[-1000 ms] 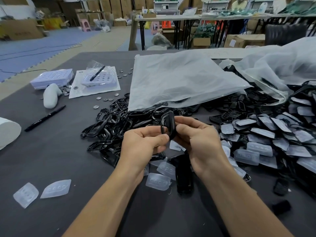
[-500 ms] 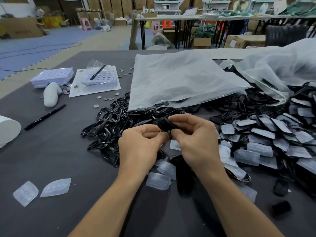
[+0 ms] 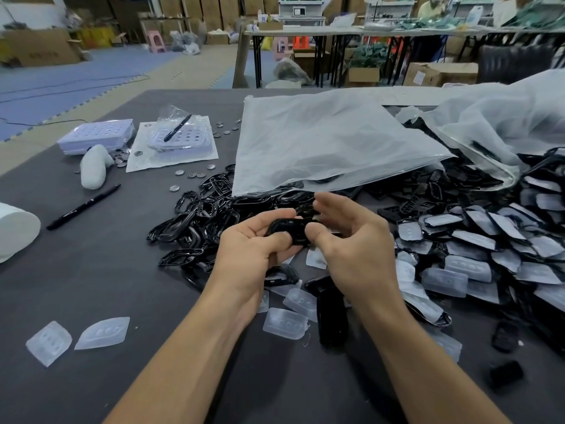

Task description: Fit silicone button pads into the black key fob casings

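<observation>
The left hand (image 3: 250,249) has its grip closed round a black casing (image 3: 284,229), thumb on top and fingers curled beneath. It holds the casing clear of the worktop (image 3: 91,286), I'd judge so that the right hand (image 3: 357,252) can work on it; that hand grips nothing, thumb pressing the casing's right end, fingers arched loosely above. Whether a pad already sits inside I cannot tell, but loose silicone pads (image 3: 286,322) lie just below the grip and empty black frames (image 3: 195,215) just beyond it leftward, seemingly kept within easy reach, with finished pieces (image 3: 474,252) piled off right.
</observation>
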`<state>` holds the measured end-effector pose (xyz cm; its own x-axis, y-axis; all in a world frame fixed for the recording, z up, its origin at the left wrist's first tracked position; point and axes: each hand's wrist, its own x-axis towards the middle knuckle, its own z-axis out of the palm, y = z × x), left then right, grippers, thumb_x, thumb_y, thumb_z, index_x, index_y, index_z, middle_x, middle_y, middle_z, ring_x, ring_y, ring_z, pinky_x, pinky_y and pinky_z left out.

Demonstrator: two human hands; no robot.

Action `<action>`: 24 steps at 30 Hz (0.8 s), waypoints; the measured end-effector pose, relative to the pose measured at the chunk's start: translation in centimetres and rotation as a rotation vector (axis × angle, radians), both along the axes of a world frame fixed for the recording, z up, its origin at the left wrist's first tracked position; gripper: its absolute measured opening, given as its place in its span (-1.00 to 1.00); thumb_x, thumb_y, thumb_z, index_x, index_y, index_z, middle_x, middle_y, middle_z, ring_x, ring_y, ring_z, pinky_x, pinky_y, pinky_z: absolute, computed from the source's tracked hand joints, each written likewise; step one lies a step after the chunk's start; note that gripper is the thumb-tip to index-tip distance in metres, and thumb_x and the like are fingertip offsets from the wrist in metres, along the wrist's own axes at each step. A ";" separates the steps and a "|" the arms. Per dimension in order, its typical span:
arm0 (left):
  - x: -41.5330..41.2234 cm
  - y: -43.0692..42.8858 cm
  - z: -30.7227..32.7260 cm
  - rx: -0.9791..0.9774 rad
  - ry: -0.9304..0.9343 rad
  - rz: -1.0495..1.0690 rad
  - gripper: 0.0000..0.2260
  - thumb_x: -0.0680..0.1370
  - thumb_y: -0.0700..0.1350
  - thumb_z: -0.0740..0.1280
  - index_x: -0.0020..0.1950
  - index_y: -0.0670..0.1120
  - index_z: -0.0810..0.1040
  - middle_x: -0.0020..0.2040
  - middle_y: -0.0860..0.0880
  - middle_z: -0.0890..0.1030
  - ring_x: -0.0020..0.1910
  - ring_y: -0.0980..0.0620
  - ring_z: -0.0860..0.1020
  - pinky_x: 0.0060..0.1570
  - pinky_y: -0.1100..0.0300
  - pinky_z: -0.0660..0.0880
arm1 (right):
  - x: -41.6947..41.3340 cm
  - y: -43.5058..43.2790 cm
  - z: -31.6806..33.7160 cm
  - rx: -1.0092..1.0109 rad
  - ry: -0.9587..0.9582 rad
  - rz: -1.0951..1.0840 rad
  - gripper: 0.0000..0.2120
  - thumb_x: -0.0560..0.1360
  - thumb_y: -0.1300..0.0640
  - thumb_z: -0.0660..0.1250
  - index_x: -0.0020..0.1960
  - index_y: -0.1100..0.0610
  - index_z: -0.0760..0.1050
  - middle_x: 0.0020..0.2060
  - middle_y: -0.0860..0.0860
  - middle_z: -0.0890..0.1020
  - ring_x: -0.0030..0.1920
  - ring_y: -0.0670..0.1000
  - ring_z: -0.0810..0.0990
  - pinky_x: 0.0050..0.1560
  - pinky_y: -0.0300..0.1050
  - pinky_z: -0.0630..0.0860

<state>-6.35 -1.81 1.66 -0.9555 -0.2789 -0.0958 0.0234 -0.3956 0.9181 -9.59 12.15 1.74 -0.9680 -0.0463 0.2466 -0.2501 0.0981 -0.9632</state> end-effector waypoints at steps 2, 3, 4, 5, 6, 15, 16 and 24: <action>0.2 0.1 0.1 -0.049 0.008 -0.012 -0.67 0.52 -0.51 0.33 -0.04 -0.13 0.75 -0.10 -0.14 0.76 -0.12 -0.04 0.74 -0.16 0.26 0.64 | -0.2 0.2 0.0 0.046 -0.069 -0.010 -0.75 0.46 0.21 0.52 0.04 -0.10 0.70 -0.22 -0.12 0.76 -0.23 -0.07 0.74 -0.11 0.02 0.71; 0.2 0.1 0.1 -0.085 0.010 -0.008 -0.67 0.52 -0.51 0.34 -0.04 -0.12 0.75 -0.11 -0.15 0.76 -0.12 -0.04 0.74 -0.15 0.26 0.64 | -0.1 0.2 0.1 0.071 -0.076 -0.007 -0.82 0.47 0.21 0.51 -0.04 -0.07 0.71 -0.31 -0.08 0.74 -0.33 -0.01 0.73 -0.18 0.07 0.71; 0.2 0.1 0.1 -0.138 0.012 0.009 -0.68 0.52 -0.49 0.35 -0.05 -0.11 0.76 -0.12 -0.15 0.75 -0.13 -0.03 0.73 -0.15 0.25 0.65 | 0.0 0.1 0.1 0.089 -0.069 -0.006 -0.86 0.47 0.21 0.51 -0.12 -0.03 0.70 -0.37 -0.05 0.72 -0.38 0.04 0.71 -0.24 0.07 0.70; 0.3 0.1 0.1 -0.203 0.013 0.031 -0.69 0.52 -0.47 0.38 -0.08 -0.08 0.77 -0.13 -0.16 0.75 -0.15 -0.03 0.72 -0.15 0.22 0.65 | 0.0 0.0 0.1 0.099 -0.060 -0.009 -0.85 0.47 0.22 0.51 -0.19 -0.01 0.70 -0.40 -0.03 0.70 -0.41 0.05 0.69 -0.28 0.03 0.68; 0.3 0.1 0.0 -0.268 0.012 0.053 -0.72 0.52 -0.42 0.41 -0.09 -0.06 0.78 -0.15 -0.17 0.75 -0.19 -0.02 0.70 -0.15 0.19 0.66 | 0.0 -0.1 0.1 0.103 -0.055 -0.018 -0.84 0.46 0.23 0.51 -0.23 -0.01 0.69 -0.42 -0.04 0.69 -0.43 0.03 0.68 -0.33 -0.04 0.65; 0.1 0.1 -0.7 -0.528 -0.014 0.188 -0.69 0.48 -0.30 0.52 -0.20 0.15 0.77 -0.27 -0.01 0.75 -0.27 -0.07 0.74 -0.15 -0.02 0.70 | -0.1 -0.1 -0.3 0.149 -0.117 0.028 -0.94 0.37 0.11 0.54 -0.24 -0.04 0.70 -0.39 -0.07 0.70 -0.37 -0.08 0.65 -0.25 -0.06 0.60; 0.1 0.2 -0.8 -0.595 -0.006 0.198 -0.69 0.48 -0.28 0.53 -0.18 0.18 0.77 -0.28 0.03 0.75 -0.27 -0.05 0.74 -0.12 -0.05 0.70 | -0.1 -0.2 -0.3 0.174 -0.125 0.034 -0.94 0.37 0.11 0.54 -0.25 -0.02 0.70 -0.39 -0.07 0.70 -0.37 -0.09 0.64 -0.25 -0.06 0.60; 0.1 -0.1 0.1 -0.240 -0.050 0.042 -0.87 0.55 -0.23 0.49 -0.17 -0.08 0.76 -0.18 -0.11 0.75 -0.28 0.03 0.70 -0.23 0.21 0.65 | 0.2 -0.5 0.2 -0.065 -0.168 0.012 -0.83 0.44 0.23 0.55 -0.27 0.01 0.70 -0.46 0.02 0.66 -0.50 -0.05 0.56 -0.45 -0.24 0.46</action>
